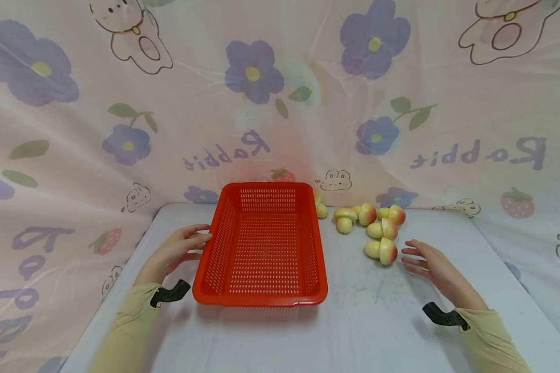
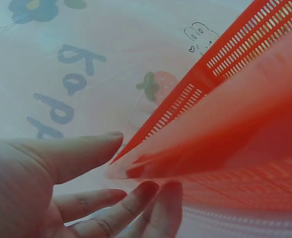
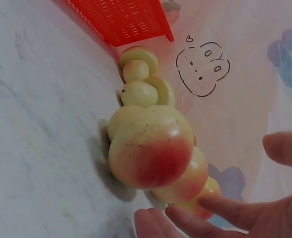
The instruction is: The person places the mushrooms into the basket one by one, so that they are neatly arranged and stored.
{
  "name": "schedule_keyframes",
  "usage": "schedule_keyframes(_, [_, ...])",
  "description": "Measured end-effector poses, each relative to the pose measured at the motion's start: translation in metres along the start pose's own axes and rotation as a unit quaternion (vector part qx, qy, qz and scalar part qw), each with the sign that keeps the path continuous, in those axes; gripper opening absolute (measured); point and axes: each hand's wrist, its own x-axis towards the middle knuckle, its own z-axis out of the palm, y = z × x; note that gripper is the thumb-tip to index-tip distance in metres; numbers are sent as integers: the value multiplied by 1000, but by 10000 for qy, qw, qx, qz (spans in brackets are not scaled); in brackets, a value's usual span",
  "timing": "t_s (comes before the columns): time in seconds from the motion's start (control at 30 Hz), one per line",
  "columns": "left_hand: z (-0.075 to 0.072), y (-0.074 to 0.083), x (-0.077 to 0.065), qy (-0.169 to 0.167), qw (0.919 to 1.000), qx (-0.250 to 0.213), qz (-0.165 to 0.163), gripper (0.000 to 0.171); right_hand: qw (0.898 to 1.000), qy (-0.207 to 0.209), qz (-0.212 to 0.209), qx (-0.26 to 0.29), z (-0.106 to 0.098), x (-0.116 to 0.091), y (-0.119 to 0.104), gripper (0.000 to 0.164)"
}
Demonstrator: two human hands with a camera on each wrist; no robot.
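A red plastic basket (image 1: 261, 300) with slotted sides stands in the middle of the table. My left hand (image 1: 182, 248) is at its left side, fingers loosely extended with the tips right at the rim. In the left wrist view the thumb (image 2: 93, 156) lies above the basket's edge and the fingers (image 2: 136, 203) below it. My right hand (image 1: 427, 261) hovers right of several yellow mushroom-shaped pieces with reddish caps. Its relaxed fingers point toward the nearest mushroom (image 1: 381, 252) and hold nothing. The right wrist view shows that mushroom (image 3: 153, 148) large, just beyond the fingertips.
More mushrooms (image 1: 385, 228) lie in a loose cluster at the back right of the white table (image 1: 364, 331). One mushroom (image 1: 321, 208) is partly hidden behind the basket's right rim. A printed curtain (image 1: 298, 129) with flowers and rabbits hangs along the table's back.
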Motion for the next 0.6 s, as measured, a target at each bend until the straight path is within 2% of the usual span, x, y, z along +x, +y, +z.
schedule_keyframes(0.3, [5,2,1,0,9999,159,49,67,9991,-81,279,298,9,5,1,79])
schedule_keyframes(0.5, [2,5,1,-187,9995,208,153,64,9985,-160,268,441,13,5,0,76])
schedule_keyframes(0.6, [1,6,2,-252,9993,250,152,65,9984,-198,371,388,14,6,-1,81])
